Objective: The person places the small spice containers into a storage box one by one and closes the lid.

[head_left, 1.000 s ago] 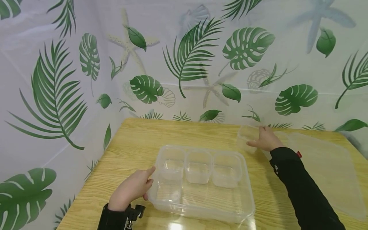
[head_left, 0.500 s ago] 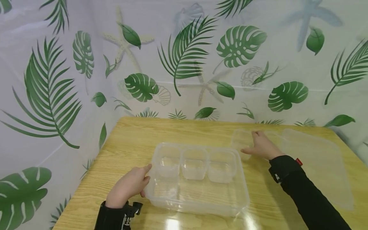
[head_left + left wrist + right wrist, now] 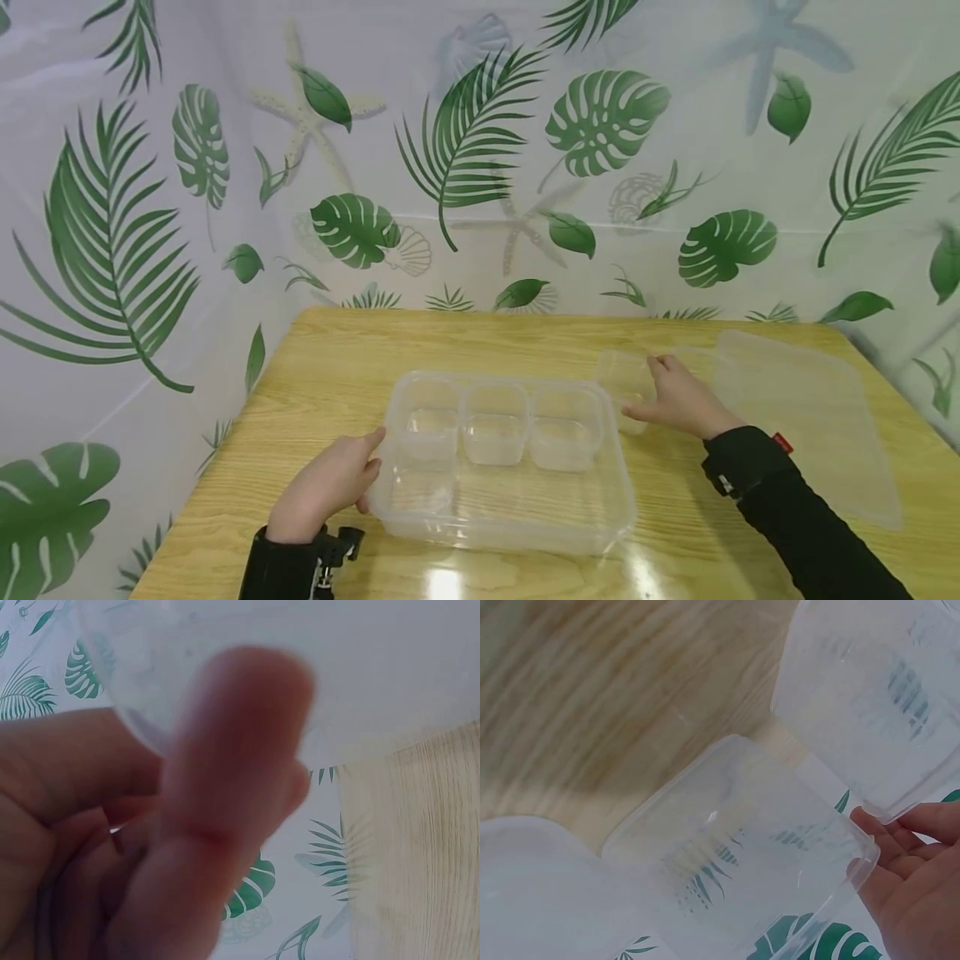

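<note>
A large clear plastic container (image 3: pixel 540 508) rests on the table, with several small clear boxes (image 3: pixel 495 425) inside: three along its far side, another at front left. My left hand (image 3: pixel 326 483) grips the container's left wall. In the left wrist view its thumb (image 3: pixel 240 727) is blurred and close, against the translucent wall. My right hand (image 3: pixel 682 400) holds a small clear box (image 3: pixel 742 847) by its rim, just beyond the container's far right corner. Part of that box hides behind the fingers. Another small clear box (image 3: pixel 877 697) stands beside it, close to the right fingertips.
A flat translucent sheet, perhaps a lid (image 3: pixel 817 433), lies at the right of the wooden table (image 3: pixel 360 342). Leaf-printed white cloth (image 3: pixel 465 150) hangs behind the table and along its left side.
My right hand has drawn the small box nearer, toward the container's right side. My left hand keeps its place on the container. The head view has shifted slightly to the right.
</note>
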`<state>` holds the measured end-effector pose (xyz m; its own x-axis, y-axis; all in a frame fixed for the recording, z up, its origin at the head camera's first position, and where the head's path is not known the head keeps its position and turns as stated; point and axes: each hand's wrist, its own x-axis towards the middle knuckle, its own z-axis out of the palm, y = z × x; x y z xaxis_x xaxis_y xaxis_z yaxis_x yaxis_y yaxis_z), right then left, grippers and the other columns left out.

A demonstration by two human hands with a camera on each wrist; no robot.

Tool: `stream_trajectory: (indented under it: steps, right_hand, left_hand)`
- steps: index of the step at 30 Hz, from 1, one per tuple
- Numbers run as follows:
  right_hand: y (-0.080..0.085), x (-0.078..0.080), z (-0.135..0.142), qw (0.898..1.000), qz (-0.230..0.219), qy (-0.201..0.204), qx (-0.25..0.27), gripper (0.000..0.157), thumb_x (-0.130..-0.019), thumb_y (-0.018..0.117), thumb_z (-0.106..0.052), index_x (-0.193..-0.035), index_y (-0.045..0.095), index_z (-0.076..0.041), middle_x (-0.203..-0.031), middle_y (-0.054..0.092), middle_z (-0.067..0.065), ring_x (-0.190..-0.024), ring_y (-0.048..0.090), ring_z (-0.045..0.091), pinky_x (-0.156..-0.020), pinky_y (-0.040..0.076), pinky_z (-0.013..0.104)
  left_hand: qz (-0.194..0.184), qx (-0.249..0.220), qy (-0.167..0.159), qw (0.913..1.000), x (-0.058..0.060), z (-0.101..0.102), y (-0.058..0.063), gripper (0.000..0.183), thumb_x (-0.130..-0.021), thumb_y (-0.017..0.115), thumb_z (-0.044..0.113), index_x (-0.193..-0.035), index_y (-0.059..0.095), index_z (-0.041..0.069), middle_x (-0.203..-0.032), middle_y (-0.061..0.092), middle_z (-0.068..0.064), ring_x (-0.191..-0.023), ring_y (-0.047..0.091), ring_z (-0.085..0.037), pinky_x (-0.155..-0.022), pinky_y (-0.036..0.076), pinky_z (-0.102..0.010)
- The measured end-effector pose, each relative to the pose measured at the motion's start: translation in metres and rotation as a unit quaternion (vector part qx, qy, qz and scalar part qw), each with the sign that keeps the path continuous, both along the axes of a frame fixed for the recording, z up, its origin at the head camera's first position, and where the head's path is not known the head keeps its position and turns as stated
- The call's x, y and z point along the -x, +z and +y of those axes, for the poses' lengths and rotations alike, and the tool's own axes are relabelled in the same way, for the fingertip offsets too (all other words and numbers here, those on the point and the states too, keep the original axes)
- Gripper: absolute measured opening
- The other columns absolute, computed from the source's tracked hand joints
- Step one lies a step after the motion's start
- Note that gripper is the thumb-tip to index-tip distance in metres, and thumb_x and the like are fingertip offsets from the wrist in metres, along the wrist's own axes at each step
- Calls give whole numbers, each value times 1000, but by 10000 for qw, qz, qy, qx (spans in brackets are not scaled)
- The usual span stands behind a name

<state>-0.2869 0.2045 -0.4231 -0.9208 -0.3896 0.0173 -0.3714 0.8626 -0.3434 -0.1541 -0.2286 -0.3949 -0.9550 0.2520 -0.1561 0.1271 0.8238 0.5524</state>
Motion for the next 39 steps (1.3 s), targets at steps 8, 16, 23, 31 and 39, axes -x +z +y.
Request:
stream_trajectory:
  steps: [8, 16, 23, 31, 39]
  right_hand:
    - [-1, -4, 2, 9993, 366, -64, 71, 99, -78, 61, -53, -132, 22, 20, -129, 26, 41, -116, 31, 53, -90, 34, 55]
    - [4, -2, 4, 9943, 981, -262, 336, 99, -78, 61, -53, -132, 21, 19, -129, 26, 40, -117, 29, 52, -92, 31, 55]
    - [18, -9, 2, 9773, 1912, -439, 795, 93, -74, 70, -37, -131, 23, 19, -125, 30, 39, -114, 33, 50, -91, 31, 55]
    - [45, -40, -12, 9645, 2346, -398, 1148, 95, -71, 73, -31, -136, 21, 13, -129, 29, 36, -116, 32, 49, -90, 31, 56]
    - [57, -89, -36, 9471, 2999, 234, 1115, 94, -63, 78, -25, -134, 29, 12, -124, 37, 32, -111, 38, 44, -86, 35, 53]
  left_hand:
    - [38, -17, -3, 10000, 0, 0, -1, 47, -90, 46, 6, -135, 34, -7, -58, 48, 0, -46, 50, -19, -45, 31, -26]
    - [5, -75, 71, 9999, -1, -1, -1, 47, -90, 46, 5, -134, 35, -6, -63, 50, -1, -46, 50, -18, -46, 32, -27]
    - [-45, -60, 27, 10000, -1, 0, -1, 47, -90, 45, 5, -135, 34, -6, -61, 49, -1, -47, 50, -17, -46, 32, -28]
    - [-82, -34, 27, 10000, 0, 1, 0, 48, -90, 45, 5, -135, 33, -7, -62, 49, -2, -48, 51, -18, -47, 33, -28]
    - [-80, -30, -6, 10000, -1, 1, 0, 48, -90, 45, 5, -135, 33, -7, -59, 48, -1, -47, 50, -19, -46, 32, -27]
